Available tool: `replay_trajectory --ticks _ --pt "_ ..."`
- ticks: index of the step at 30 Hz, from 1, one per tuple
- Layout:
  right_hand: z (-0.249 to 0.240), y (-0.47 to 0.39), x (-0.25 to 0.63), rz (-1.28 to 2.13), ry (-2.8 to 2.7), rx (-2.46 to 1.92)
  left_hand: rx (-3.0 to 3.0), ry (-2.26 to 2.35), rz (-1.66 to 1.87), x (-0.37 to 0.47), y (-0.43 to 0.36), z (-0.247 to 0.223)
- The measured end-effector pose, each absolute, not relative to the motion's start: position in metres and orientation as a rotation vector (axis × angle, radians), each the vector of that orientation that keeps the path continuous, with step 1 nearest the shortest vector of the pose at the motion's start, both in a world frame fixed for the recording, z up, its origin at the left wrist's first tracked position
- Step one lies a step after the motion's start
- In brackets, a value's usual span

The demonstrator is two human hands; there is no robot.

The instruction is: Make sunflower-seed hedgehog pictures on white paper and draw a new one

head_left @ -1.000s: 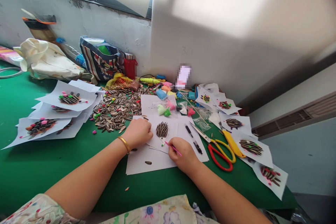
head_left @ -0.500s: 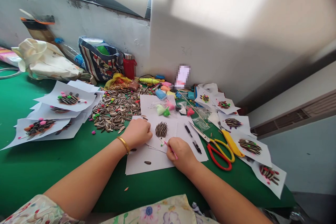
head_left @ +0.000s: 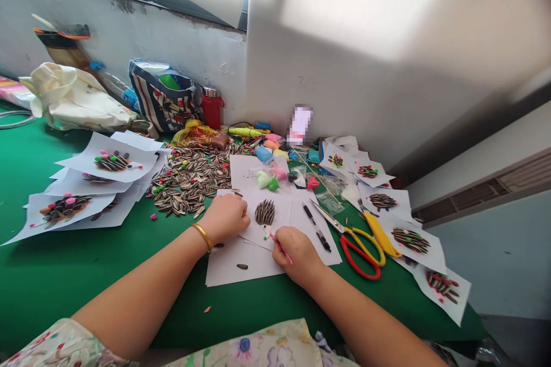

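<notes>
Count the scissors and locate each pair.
1: the scissors with red and yellow handles, tips over the paper, beside the black pen, right of the right hand. Others may be hidden.

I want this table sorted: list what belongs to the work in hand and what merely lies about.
Apparently part of the work: pink tool, seed cluster, white paper beneath it, seed pile.
Apparently just lying about: red bottle, striped bag, cream bag.

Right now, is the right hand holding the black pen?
No, the right hand holds a thin pink tool, and the black pen lies on the white paper.
</notes>
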State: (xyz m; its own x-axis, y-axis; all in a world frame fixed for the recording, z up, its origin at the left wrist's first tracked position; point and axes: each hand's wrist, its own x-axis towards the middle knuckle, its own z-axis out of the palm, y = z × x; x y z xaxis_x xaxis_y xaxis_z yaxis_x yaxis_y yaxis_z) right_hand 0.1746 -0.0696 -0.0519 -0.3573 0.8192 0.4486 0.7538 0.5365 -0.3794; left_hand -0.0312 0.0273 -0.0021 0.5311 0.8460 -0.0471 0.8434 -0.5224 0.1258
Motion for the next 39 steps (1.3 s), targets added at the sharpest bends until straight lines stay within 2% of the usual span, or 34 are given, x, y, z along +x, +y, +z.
replay_trajectory --ticks 39 --pt "-0.0561 -0.0672 0.1757 0.100 -2.174 -1.299 2.640 1.470 0.021 -0.0312 0.0271 -0.0033"
